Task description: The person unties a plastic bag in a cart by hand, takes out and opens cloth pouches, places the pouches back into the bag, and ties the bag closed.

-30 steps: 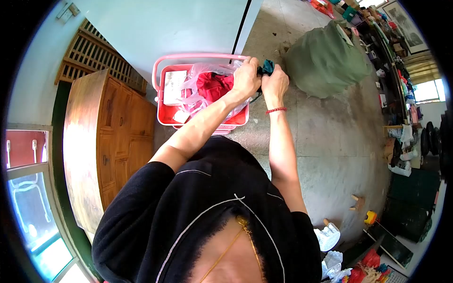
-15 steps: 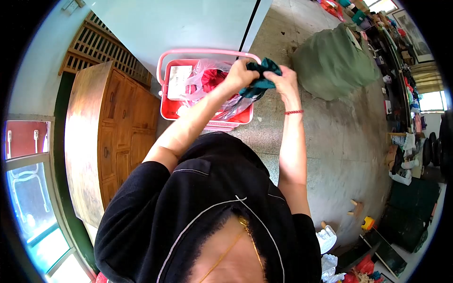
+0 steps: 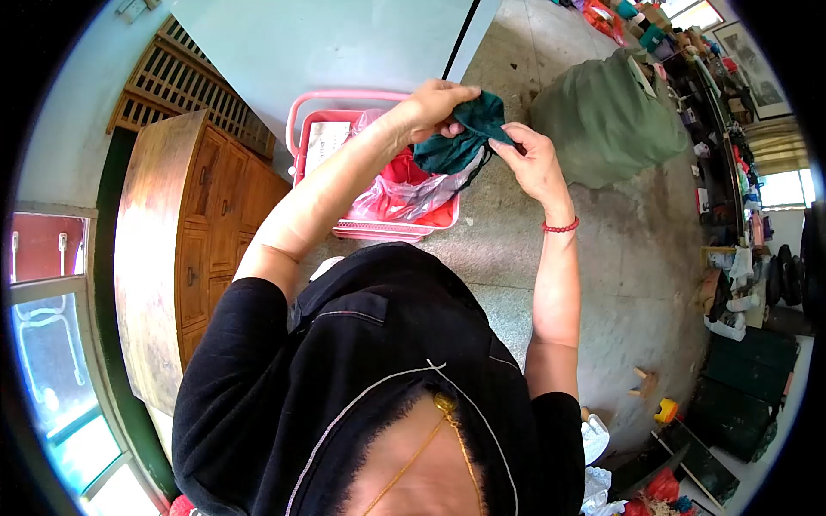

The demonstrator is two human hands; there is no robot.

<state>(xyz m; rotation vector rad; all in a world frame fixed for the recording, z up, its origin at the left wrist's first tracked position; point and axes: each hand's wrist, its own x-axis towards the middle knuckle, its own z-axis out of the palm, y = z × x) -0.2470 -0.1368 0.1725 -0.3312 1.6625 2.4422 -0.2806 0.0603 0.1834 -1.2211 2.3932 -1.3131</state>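
A dark green velvety cloth pouch [image 3: 452, 150] with thin dark cords hangs between my two hands, over the right side of a pink plastic basket [image 3: 297, 142]. My left hand [image 3: 434, 110] is closed on the pouch's upper left part. Thumb and fingers of my right hand [image 3: 532, 161] pinch its right edge, near the cords. Inside the basket, below the pouch, lie a clear plastic bag [image 3: 404, 205], red cloth [image 3: 403, 169] and a white printed box [image 3: 327, 139]. The pouch hides part of the basket's contents.
A pale blue cabinet [image 3: 335, 47] stands right behind the basket. A wooden cupboard [image 3: 159, 258] is on the left. To the right sits a big green cloth-covered bundle [image 3: 602, 125] on the grey floor [image 3: 632, 258]. Cluttered shelves [image 3: 718, 129] line the far right.
My hands have moved apart, the right one lower and to the right. The green pouch, bunched up before, is now spread out more, with its cords showing.
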